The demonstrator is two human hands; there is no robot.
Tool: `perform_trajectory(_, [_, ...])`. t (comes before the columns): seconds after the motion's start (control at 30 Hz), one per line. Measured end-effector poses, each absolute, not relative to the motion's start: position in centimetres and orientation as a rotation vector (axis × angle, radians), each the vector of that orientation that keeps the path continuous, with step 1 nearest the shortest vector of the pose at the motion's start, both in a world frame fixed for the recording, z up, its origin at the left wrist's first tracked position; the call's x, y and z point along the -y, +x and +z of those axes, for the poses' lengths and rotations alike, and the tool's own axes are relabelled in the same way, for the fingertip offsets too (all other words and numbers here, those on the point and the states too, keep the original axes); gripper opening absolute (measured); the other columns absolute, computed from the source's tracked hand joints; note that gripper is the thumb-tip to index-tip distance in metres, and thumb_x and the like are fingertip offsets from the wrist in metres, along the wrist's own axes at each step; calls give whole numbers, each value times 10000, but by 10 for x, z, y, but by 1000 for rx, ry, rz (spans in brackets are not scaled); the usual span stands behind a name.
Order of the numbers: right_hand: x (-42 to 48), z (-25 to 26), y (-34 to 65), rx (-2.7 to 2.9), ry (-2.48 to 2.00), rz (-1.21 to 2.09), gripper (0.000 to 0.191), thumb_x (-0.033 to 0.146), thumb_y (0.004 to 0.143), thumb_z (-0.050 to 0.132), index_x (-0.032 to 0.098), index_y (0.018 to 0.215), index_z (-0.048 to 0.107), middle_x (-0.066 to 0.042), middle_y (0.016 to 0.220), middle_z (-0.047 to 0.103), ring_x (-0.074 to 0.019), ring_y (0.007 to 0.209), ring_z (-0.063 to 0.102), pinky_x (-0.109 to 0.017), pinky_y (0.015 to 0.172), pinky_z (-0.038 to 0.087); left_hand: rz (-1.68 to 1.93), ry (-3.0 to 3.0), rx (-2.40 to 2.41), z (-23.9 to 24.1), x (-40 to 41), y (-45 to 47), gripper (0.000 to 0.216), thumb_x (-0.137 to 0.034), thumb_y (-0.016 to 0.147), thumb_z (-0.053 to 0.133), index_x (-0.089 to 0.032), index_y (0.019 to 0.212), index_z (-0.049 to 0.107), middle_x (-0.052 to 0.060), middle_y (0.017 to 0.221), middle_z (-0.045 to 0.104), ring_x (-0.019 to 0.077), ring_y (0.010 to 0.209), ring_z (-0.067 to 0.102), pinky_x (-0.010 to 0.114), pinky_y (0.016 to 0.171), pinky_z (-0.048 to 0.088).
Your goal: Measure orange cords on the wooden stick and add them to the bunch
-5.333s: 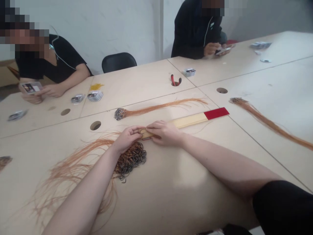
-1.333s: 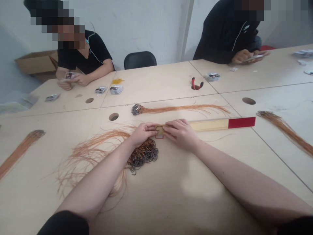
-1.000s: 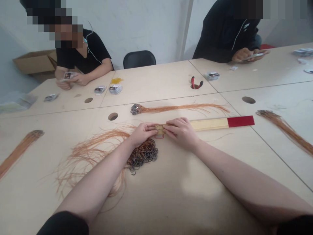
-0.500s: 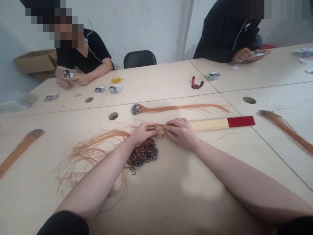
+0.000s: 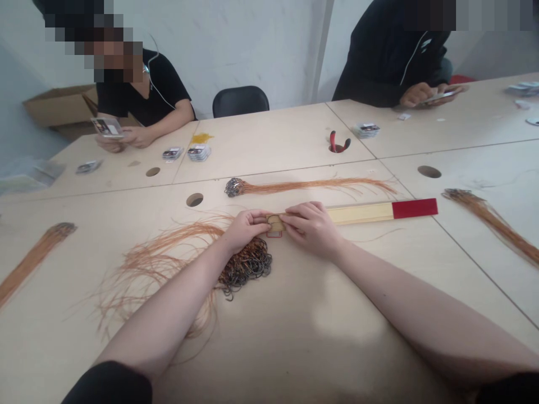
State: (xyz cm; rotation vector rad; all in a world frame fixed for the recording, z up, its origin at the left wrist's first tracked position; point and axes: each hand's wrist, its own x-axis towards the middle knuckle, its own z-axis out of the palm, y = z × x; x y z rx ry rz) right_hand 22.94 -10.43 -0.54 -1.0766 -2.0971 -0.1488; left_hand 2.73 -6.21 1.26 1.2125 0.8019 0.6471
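Observation:
A long cream strip (image 5: 360, 214) with a red end (image 5: 415, 208) lies across the table, its near-left end between my hands. At that end a thin dark curve, which looks like a fish hook (image 5: 275, 218), shows against the strip. My left hand (image 5: 246, 230) is closed, thumb and fingertips pinching at the left side of the hook. From the right, my right hand (image 5: 312, 227) covers part of the strip, its fingertips pressed together at the hook's other side. Beneath my left wrist is a heap of dark fish hooks (image 5: 248, 266) with loose orange lines (image 5: 164, 247).
Tied bundles of hooks lie behind the strip (image 5: 295, 186), at left (image 5: 40, 255) and at right (image 5: 490, 219). Red-handled pliers (image 5: 338, 145) stand in a table hole. Across the table, two people handle small items near stacks of packs (image 5: 199, 152).
My hands stay nearly in place at the strip's end, where the hook's curve shows more plainly. The person at left has tilted and moved the clear pack slightly.

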Motion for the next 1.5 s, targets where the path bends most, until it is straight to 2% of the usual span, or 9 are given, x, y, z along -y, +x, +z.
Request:
perform_trajectory(0.33, [107,-1,229,2130,-1041,-191,140,244,838,540,230,892,669,-48,938,631,-163,859,547,-352,818,350,662,1333,-862,17,63,25,338,-160,621,720,-116,951,665,92,926,710,223,870,666,364,830,521])
perform_trajectory(0.57, [110,2,229,2187,-1011,-245,144,233,847,526,233,915,653,-46,949,622,-170,880,539,-348,806,346,696,1480,-929,14,60,20,312,-146,631,698,-134,942,706,77,956,708,221,904,656,355,893,492])
perform_trajectory(1.07, [110,0,229,2207,-985,-286,122,236,838,537,238,859,657,-41,918,613,-175,875,526,-342,778,361,710,1585,-960,12,58,21,277,-139,641,671,-149,913,722,65,938,711,228,899,660,342,862,512])
perform_trajectory(1.23, [108,0,231,2206,-993,-262,134,233,845,525,227,894,650,-55,970,611,-183,906,522,-348,790,363,689,1532,-899,10,58,21,294,-153,653,672,-138,945,700,61,929,714,210,880,662,328,845,512])
perform_trajectory(1.4, [107,0,231,2226,-905,-249,201,231,838,527,241,1007,635,-59,1052,602,-201,983,505,-363,819,366,664,1490,-822,9,57,22,361,-186,681,680,-124,1033,634,88,1005,688,197,906,646,305,838,500])
perform_trajectory(1.5, [109,1,230,2267,-803,-218,191,232,826,544,260,982,650,-48,1110,589,-202,1021,499,-364,832,373,662,1500,-803,8,57,23,335,-213,709,671,-116,1026,617,94,1015,676,184,914,635,286,832,491])
